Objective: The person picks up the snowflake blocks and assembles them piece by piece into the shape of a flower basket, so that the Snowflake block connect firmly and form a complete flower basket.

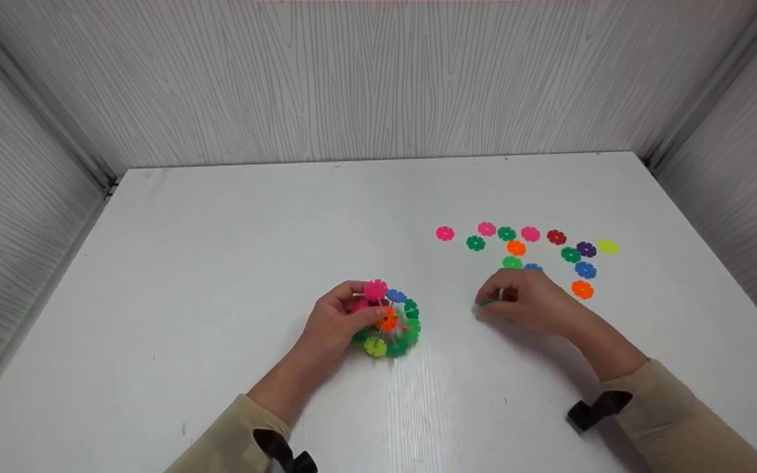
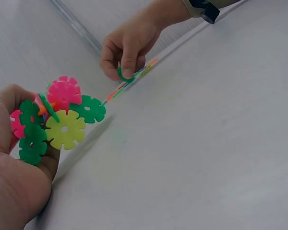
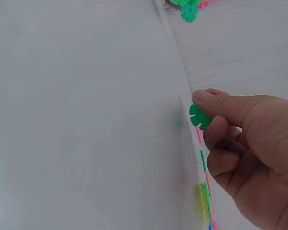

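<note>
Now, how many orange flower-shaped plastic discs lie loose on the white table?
2: one orange disc mid-group, another closer and rightward; the right hand may hide more.

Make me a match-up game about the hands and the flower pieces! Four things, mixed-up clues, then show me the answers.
Things:
1. left hand
2. right hand
3. loose yellow piece
4. table

Clues:
A. white
B. pinches one green piece
C. lies just right of the purple piece in the head view
D. holds the colourful joined cluster

Pairs: 1-D, 2-B, 3-C, 4-A
</note>
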`<state>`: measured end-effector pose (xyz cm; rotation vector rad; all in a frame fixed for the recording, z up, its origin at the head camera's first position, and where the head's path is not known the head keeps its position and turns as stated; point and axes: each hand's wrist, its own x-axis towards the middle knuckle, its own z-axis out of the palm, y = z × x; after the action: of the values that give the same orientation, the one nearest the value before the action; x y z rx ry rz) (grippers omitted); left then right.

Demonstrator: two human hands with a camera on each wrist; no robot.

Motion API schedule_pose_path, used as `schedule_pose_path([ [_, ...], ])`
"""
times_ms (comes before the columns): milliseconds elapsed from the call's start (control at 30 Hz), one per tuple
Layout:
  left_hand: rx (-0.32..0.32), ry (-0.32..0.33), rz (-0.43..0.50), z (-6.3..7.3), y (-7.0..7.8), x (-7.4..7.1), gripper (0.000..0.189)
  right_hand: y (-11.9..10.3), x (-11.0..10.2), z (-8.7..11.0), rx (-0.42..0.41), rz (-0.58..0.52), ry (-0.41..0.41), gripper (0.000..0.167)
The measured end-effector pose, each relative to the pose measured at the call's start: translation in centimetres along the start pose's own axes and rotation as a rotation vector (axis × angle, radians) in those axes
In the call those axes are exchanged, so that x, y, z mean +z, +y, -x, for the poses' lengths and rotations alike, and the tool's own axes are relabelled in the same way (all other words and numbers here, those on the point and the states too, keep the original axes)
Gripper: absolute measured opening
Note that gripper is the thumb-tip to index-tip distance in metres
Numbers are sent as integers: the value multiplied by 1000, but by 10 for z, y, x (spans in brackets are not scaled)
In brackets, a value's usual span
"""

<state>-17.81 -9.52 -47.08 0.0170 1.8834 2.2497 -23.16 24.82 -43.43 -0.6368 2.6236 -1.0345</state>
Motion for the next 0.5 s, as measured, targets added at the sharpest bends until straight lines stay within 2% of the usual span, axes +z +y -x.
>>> schedule_pose_path([
  [233,9,-10,-28,0,0,-2,34,-45,25,-31,-138,-204,22,21],
  [367,26,-20,-21,0,0,-3,36,-70,39,-45,-204,-302,93,23],
  [500,35,-20,-25,0,2,-3,38,-86,53,-53,-247,-383,164,20],
])
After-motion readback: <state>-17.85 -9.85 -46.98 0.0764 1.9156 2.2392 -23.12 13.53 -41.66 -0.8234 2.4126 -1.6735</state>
